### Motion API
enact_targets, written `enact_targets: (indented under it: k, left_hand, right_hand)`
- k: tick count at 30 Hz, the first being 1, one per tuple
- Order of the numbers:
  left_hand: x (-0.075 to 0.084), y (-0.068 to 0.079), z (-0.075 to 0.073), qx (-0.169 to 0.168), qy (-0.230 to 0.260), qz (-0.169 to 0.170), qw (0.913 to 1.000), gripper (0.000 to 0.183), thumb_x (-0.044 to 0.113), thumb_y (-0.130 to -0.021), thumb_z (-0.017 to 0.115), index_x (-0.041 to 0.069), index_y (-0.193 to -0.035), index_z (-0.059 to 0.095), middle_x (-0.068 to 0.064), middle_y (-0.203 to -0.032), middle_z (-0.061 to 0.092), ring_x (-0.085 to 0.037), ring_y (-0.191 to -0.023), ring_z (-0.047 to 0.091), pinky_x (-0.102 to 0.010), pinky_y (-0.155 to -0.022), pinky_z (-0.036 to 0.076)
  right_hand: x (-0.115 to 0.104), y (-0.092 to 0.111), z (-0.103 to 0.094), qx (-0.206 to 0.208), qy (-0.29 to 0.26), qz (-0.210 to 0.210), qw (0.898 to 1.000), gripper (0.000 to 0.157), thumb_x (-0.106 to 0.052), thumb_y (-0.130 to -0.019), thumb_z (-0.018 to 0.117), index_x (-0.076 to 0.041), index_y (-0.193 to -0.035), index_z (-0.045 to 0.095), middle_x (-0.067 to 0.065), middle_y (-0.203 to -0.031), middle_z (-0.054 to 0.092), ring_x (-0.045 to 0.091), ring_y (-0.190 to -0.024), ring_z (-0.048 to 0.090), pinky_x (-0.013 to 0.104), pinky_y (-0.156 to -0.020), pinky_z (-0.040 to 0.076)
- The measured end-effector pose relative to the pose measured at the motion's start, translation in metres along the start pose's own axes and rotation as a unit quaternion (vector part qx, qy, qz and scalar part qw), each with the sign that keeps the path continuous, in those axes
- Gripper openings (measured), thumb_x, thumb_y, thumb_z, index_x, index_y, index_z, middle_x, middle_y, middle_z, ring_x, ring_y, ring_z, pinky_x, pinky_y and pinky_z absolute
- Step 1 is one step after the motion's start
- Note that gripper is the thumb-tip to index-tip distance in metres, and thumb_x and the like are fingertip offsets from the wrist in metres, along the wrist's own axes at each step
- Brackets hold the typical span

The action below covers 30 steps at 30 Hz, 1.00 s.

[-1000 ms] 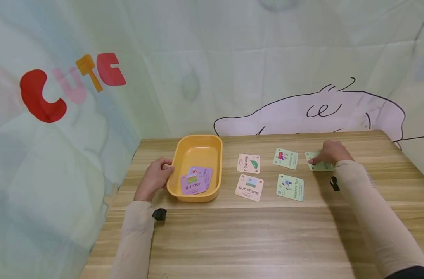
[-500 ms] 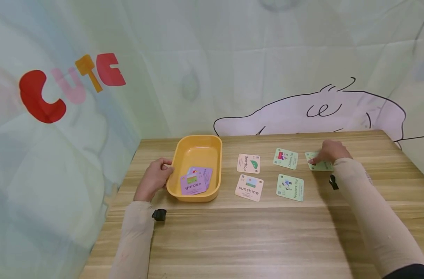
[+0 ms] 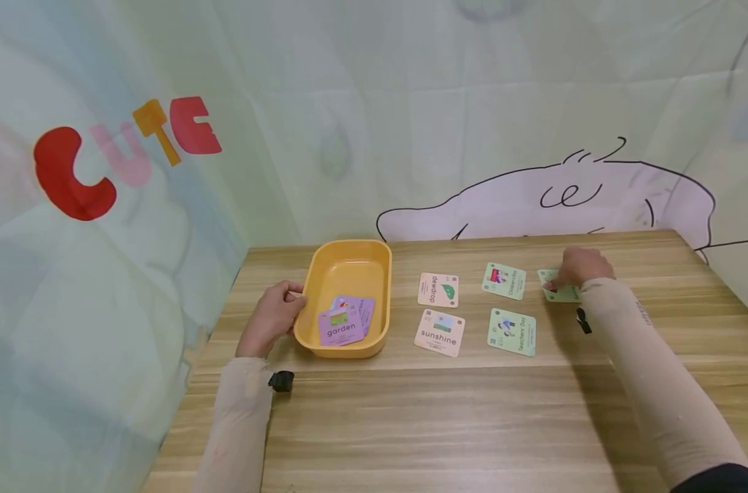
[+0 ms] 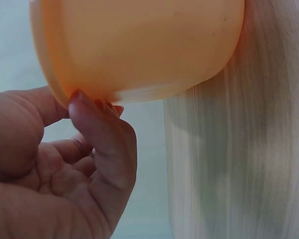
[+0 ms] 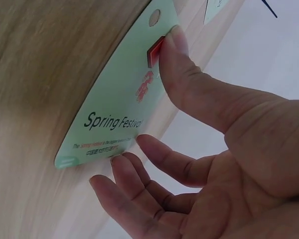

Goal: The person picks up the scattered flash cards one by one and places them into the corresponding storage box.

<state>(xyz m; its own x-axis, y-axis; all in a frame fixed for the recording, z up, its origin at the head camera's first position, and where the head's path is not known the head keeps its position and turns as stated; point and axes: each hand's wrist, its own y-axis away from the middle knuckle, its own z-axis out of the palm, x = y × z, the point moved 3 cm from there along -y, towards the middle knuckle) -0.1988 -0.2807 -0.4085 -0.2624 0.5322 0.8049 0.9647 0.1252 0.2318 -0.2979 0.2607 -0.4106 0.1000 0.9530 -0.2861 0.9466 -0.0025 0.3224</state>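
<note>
Green card [image 5: 119, 94] beneath right hand [image 3: 583, 267], held at edge — yellow tray [image 3: 352, 271] pinched in left hand [image 3: 272, 316].

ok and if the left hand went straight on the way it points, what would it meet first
Most likely the tub: the left hand pinches its rim, so it would push that side first; depth is hard to judge.

Beige sleeves [image 3: 235, 424] are worn, and at each wrist a small black device [image 3: 281, 381] is fixed. The right sleeve [image 3: 663, 383] is marked with small dark print [image 3: 643, 313] and bordered by black cloth [image 3: 718, 478].
</note>
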Motion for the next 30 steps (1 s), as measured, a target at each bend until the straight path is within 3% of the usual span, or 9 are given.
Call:
enact_targets:
  k: [6,21,30]
  left_hand:
    - [0.0012,0.0019,0.0005,-0.001,0.002,0.0,1.0,0.036,0.017,-0.105,0.052,0.0,-0.136,0.052,-0.012,-0.098,0.054,-0.018,-0.069,0.057,-0.027,-0.057,0.054]
    - [0.0005,0.0014,0.0009,0.001,-0.002,-0.006,1.0,0.034,0.018,-0.105,0.052,0.002,-0.136,0.053,-0.013,-0.099,0.053,-0.019,-0.07,0.057,-0.027,-0.058,0.053]
    - [0.0009,0.0014,0.0007,0.004,-0.005,0.01,0.9999,0.034,0.017,-0.105,0.052,0.0,-0.135,0.053,-0.012,-0.098,0.053,-0.018,-0.07,0.056,-0.027,-0.056,0.053]
  right_hand:
    - [0.0033,0.0007,0.002,-0.009,-0.005,0.013,1.0,0.061,-0.033,-0.086,0.081,0.014,-0.116,0.057,0.027,-0.104,0.057,0.039,-0.091,0.05,0.051,-0.08,0.048]
    - [0.0016,-0.0006,0.0011,0.002,0.013,0.033,0.999,0.06,-0.037,-0.085,0.082,0.013,-0.111,0.06,0.023,-0.097,0.058,0.035,-0.086,0.051,0.043,-0.073,0.048]
    - [0.0052,-0.0011,0.0005,0.001,0.016,0.034,0.999,0.067,-0.042,-0.084,0.082,0.014,-0.114,0.059,0.026,-0.101,0.059,0.036,-0.087,0.052,0.047,-0.075,0.048]
